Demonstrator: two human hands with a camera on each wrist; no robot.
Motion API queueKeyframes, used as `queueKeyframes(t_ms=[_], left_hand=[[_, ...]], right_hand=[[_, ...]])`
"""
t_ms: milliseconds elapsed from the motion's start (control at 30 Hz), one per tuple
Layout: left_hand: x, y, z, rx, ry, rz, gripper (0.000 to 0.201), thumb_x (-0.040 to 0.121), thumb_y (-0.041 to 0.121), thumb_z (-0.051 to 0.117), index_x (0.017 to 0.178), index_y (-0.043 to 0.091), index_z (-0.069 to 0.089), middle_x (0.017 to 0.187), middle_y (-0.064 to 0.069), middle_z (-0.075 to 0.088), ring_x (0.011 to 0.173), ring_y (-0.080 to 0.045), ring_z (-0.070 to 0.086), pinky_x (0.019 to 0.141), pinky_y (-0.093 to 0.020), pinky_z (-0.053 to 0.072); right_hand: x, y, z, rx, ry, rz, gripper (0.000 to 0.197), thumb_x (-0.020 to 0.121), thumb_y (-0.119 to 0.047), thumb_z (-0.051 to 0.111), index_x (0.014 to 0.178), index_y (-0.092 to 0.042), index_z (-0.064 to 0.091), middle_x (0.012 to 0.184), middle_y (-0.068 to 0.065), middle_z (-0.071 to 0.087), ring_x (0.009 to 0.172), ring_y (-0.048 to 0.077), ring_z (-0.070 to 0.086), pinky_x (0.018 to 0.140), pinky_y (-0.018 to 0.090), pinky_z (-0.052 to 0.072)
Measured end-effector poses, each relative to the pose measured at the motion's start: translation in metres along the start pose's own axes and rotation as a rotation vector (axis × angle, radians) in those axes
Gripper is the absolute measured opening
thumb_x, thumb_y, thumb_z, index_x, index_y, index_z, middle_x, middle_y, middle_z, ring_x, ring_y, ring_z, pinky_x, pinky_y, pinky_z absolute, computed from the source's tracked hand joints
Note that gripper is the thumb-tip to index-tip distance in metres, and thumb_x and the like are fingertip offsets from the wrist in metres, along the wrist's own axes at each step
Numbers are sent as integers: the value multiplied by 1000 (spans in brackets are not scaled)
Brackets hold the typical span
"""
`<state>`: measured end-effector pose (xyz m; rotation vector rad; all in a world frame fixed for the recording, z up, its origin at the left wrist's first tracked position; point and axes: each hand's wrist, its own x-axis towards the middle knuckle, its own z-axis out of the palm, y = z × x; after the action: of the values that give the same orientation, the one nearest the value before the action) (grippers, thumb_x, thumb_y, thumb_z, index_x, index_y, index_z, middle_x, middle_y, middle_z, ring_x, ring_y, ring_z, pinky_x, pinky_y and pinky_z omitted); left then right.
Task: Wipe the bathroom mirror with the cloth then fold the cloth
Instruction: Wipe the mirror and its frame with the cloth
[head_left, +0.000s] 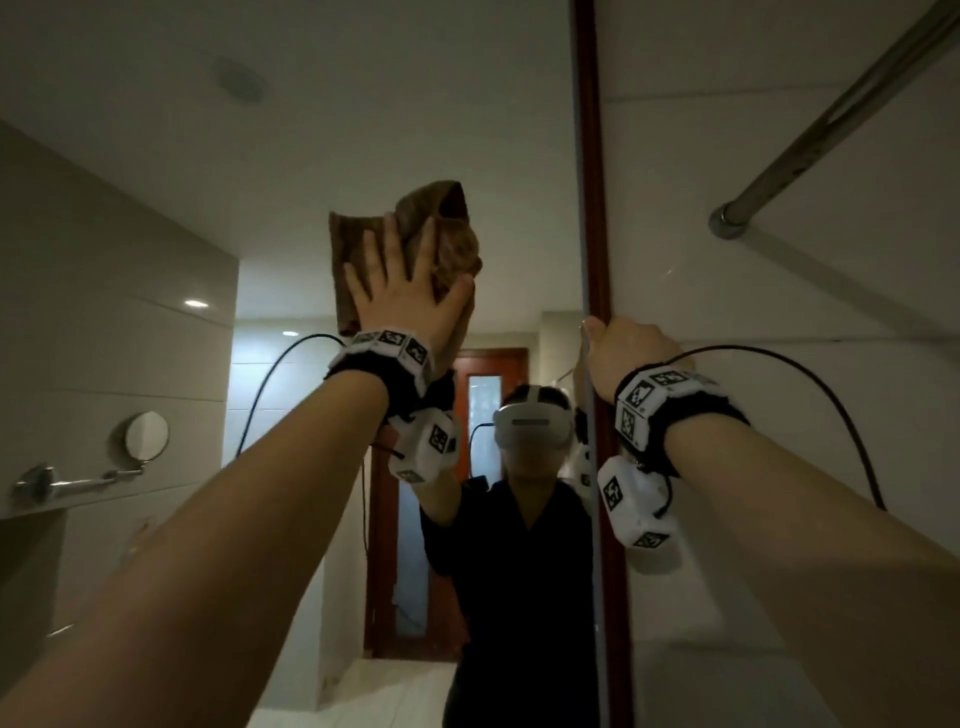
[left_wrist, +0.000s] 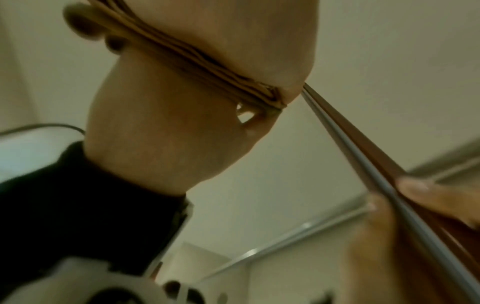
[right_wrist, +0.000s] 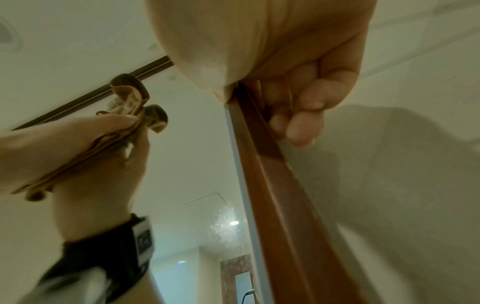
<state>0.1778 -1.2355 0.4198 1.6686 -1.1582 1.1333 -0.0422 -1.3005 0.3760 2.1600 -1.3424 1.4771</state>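
My left hand (head_left: 400, 296) lies flat with spread fingers on a crumpled brown cloth (head_left: 452, 244) and presses it against the upper part of the bathroom mirror (head_left: 311, 130). In the left wrist view the cloth (left_wrist: 202, 59) shows as a thin folded band squeezed between my palm (left_wrist: 246, 30) and its reflection. My right hand (head_left: 623, 348) grips the mirror's brown wooden frame (head_left: 592, 208) at its right edge. The right wrist view shows its fingers (right_wrist: 298, 115) curled round the frame (right_wrist: 272, 174), with the cloth (right_wrist: 130, 98) off to the left.
A tiled wall (head_left: 779, 260) runs right of the frame, with a metal rail (head_left: 831, 119) fixed to it overhead. The mirror reflects a person in a headset, a wooden door and a round wall mirror (head_left: 147, 435). Black cables hang from both wristbands.
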Motion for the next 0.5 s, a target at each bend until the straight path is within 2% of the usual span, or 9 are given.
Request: queueKeyframes(t_ms=[67,167,233,300,400,467,500], left_hand=[[-34,19,10,71,7,184,77,89,71,28,152,42,-3,163,-3,-11,149,-31,-11,117,-59,-5],[-107,29,32,172,-46,601,80,84,71,36,154,41,10,164,-4,2,150,-31,-1,116,-61,5],[-124,22,37,213,-75,713,80,82,71,37,153,41,16,164,-2,7,150,-28,4,118,-58,3],[-96,16,28,230,-45,651,79,82,69,40,152,42,17,163,-1,10,150,-29,8,118,-56,3],[-24,3,4,70,-5,255,78,85,68,37,152,45,5,164,1,-1,150,-29,-1,117,-56,-1],[7,0,-4,-43,-40,7,79,87,71,33,151,44,-4,163,1,-13,149,-28,-11,118,-56,-6],[9,5,-3,-52,-42,-44,80,87,72,31,152,43,-6,162,-1,-16,149,-29,-14,117,-57,-7]], right_hand=[[-1,-1,-2,-16,0,0,53,103,-40,26,92,-3,63,104,19,66,90,32,62,71,33,42],[-1,-3,-6,-3,-33,-2,50,103,-38,28,85,-5,61,104,20,66,82,31,60,69,32,43],[-3,-1,-8,-11,-29,13,54,104,-39,26,92,-1,63,106,21,65,87,32,61,69,31,40],[-3,-1,-7,-31,-13,-8,53,103,-41,24,90,-4,60,106,20,65,82,31,59,68,32,40],[-1,-1,-1,-63,23,-11,52,103,-40,26,101,-3,62,110,18,65,96,34,61,75,34,43],[1,-1,2,-19,40,26,56,102,-44,26,99,-2,64,108,18,66,94,32,62,71,33,40],[1,-2,2,-14,42,30,57,102,-45,26,97,-3,64,106,18,66,90,31,62,70,32,39]])
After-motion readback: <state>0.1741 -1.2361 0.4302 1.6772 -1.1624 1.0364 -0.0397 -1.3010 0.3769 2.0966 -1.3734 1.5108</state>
